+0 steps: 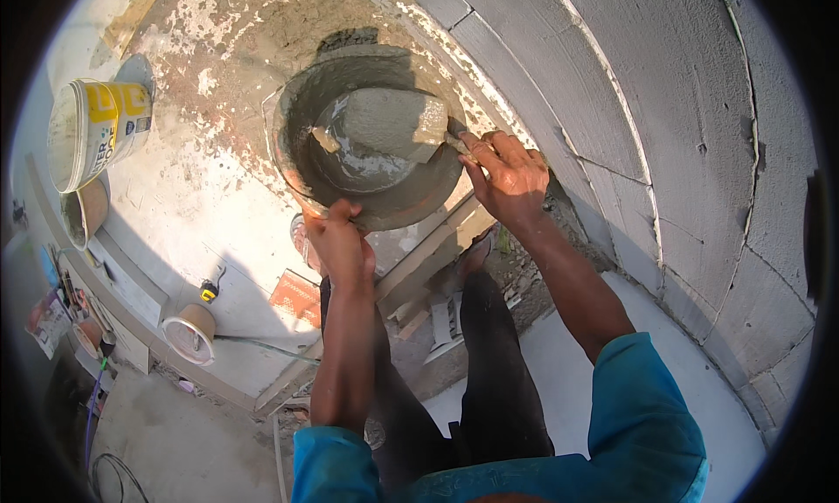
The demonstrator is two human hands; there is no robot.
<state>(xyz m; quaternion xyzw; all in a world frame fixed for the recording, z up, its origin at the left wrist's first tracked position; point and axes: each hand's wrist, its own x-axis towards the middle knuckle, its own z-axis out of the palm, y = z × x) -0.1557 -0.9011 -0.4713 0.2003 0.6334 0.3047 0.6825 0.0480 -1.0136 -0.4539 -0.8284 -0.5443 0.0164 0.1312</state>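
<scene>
A round basin (398, 216) coated in grey mortar is in front of me, with wet, watery mix at its bottom. My left hand (339, 243) is closed on its near rim, with the thumb over the edge. My right hand (509, 173) is wrapped round the handle of a trowel (398, 123) at the basin's right side. The trowel's broad blade, covered in wet mortar, lies inside the basin just over the watery mix. A small tan chip (326, 139) shows left of the blade.
A grey block wall (612, 110) rises close on the right. At left are a white-and-yellow bucket (114, 123), a beige pail (86, 213), a smaller tub (188, 335) and a yellow-black tape measure (209, 291). A reddish tile (297, 298) lies near my left forearm.
</scene>
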